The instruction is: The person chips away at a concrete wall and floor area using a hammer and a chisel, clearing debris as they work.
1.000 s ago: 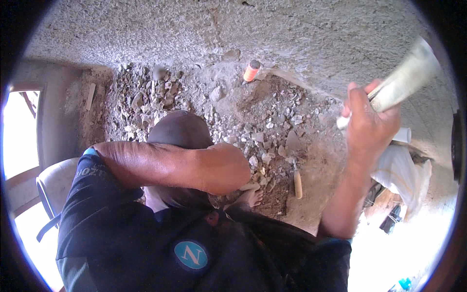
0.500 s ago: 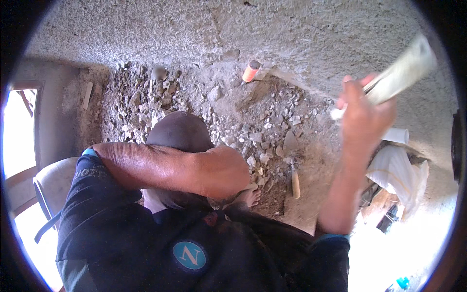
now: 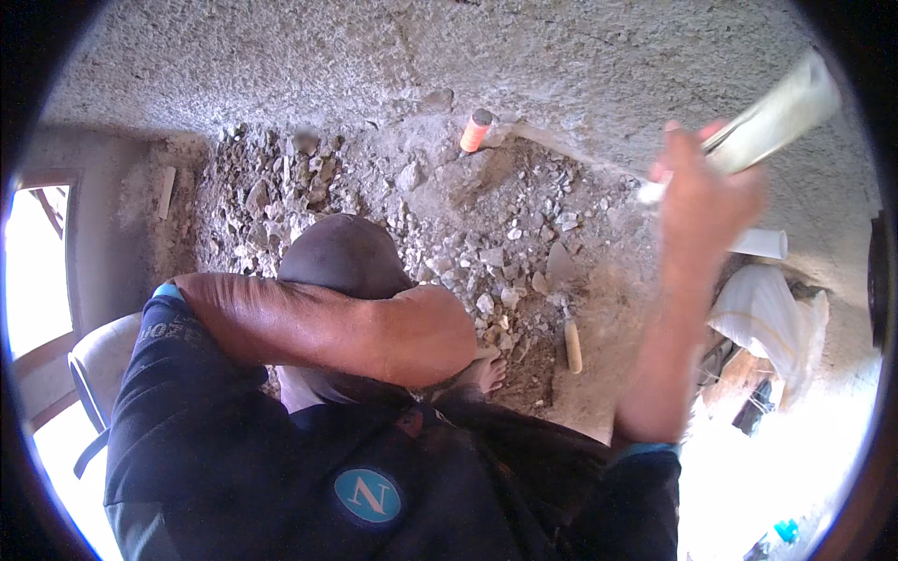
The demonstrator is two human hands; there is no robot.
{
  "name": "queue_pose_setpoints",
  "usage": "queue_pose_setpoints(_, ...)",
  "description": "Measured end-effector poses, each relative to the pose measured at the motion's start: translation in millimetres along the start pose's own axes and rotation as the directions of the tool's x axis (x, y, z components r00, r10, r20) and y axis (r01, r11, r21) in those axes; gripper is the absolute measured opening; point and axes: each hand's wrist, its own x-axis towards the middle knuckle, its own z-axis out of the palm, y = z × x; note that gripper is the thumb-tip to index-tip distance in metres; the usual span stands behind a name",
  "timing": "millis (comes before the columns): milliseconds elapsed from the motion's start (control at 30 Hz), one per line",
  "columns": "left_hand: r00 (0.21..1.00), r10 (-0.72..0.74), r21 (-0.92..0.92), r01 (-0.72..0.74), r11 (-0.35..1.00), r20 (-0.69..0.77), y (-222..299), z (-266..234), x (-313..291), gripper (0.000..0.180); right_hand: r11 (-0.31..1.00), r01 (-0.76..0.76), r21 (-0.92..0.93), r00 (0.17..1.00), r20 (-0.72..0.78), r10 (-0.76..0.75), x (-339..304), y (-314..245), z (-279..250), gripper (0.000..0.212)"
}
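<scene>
Raised at the right, my right hand (image 3: 706, 192) is closed around a pale, flattened roll (image 3: 781, 112) with a slit along its length. The roll slants up and away to the right, and a small white end pokes out on the other side of the fist. The hand is slightly blurred. My left arm (image 3: 374, 337) lies folded across my body, close to a dark rounded shape (image 3: 346, 252) that looks like my knee. My left hand is hidden. Nearer the middle, a trowel (image 3: 572, 344) with a wooden handle lies on the ground among stones.
Rubble (image 3: 449, 252) covers the ground up to a rough wall (image 3: 561, 65). By the wall stands an orange cylinder (image 3: 475, 133) with a dark top. A white tube (image 3: 762, 243) and a white cloth (image 3: 762, 309) lie at right. A chair (image 3: 103, 360) is at left.
My right hand, still gripping the pale roll, appears slightly farther right. The whole view has shifted a little. My left arm keeps its folded pose.
</scene>
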Motion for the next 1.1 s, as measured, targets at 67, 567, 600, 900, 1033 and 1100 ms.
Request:
queue_pose_setpoints(67,0.999,-0.004,-0.008,0.004,1.0,0.045,4,-7,2,0.012,0.995,0.06,-0.08,0.996,-0.066,-0.065,-13,83,38,0.013)
queue_pose_setpoints(567,1.0,0.016,-0.071,-0.015,0.997,0.017,6,-2,5,0.016,0.928,0.168,-0.333,0.982,0.136,-0.13,-28,115,48,0.027)
queue_pose_setpoints(600,0.998,0.03,-0.081,-0.026,0.996,0.047,2,-10,11,0.017,0.842,0.063,-0.535,0.929,0.34,0.147,-35,154,49,0.026)
queue_pose_setpoints(900,0.793,-0.564,-0.046,0.57,0.82,-0.229,-74,-65,-34,0.036,0.725,-0.028,-0.688,0.734,0.478,0.482,-52,114,-44,0.028)
queue_pose_setpoints(1033,0.861,-0.508,-0.041,0.509,0.86,0.03,-66,-60,-22,0.035,0.919,0.142,-0.368,0.944,0.33,-0.014,-37,64,-35,0.023)
queue_pose_setpoints(1100,0.906,-0.41,-0.117,0.421,0.9,0.107,-57,-60,-19,0.035,0.984,0.117,-0.131,0.972,0.217,-0.087,-34,44,-9,0.022)
